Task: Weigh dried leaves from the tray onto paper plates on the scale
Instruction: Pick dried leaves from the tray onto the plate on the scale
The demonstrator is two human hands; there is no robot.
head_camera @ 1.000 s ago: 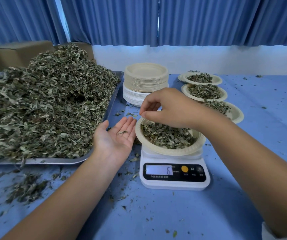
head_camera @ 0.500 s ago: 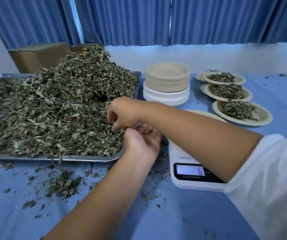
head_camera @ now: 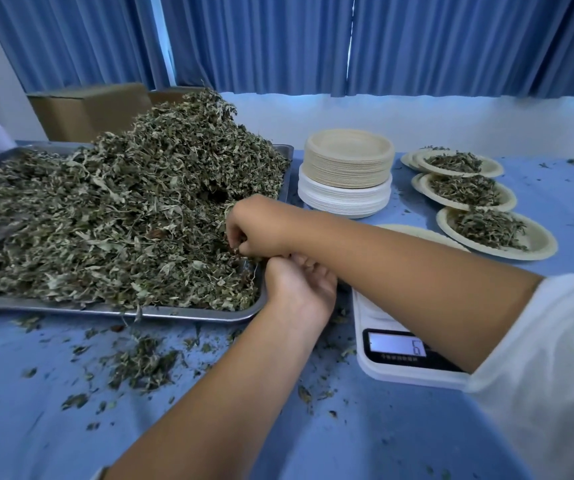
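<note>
A tall heap of dried leaves [head_camera: 112,216] fills the metal tray [head_camera: 188,315] on the left. My right hand [head_camera: 257,226] reaches across to the heap's near right corner, and its curled fingertips pinch dried leaves there. Just below it at the tray's corner, my left hand [head_camera: 299,292] is turned palm up. Its fingers curl under my right wrist, so what lies in the palm is hidden. The white scale [head_camera: 393,355] stands to the right and its display reads 6. My right forearm covers most of the paper plate [head_camera: 420,233] on the scale.
A stack of paper plates [head_camera: 346,171] stands behind the scale. Three plates filled with leaves [head_camera: 486,226] lie in a row at the right. Loose leaf crumbs [head_camera: 140,365] litter the blue tablecloth in front of the tray. Cardboard boxes [head_camera: 88,112] sit behind the tray.
My right hand left the plate on the scale and crossed over to the heap in the tray. My left hand slid up to the tray's corner and its fingers curled in.
</note>
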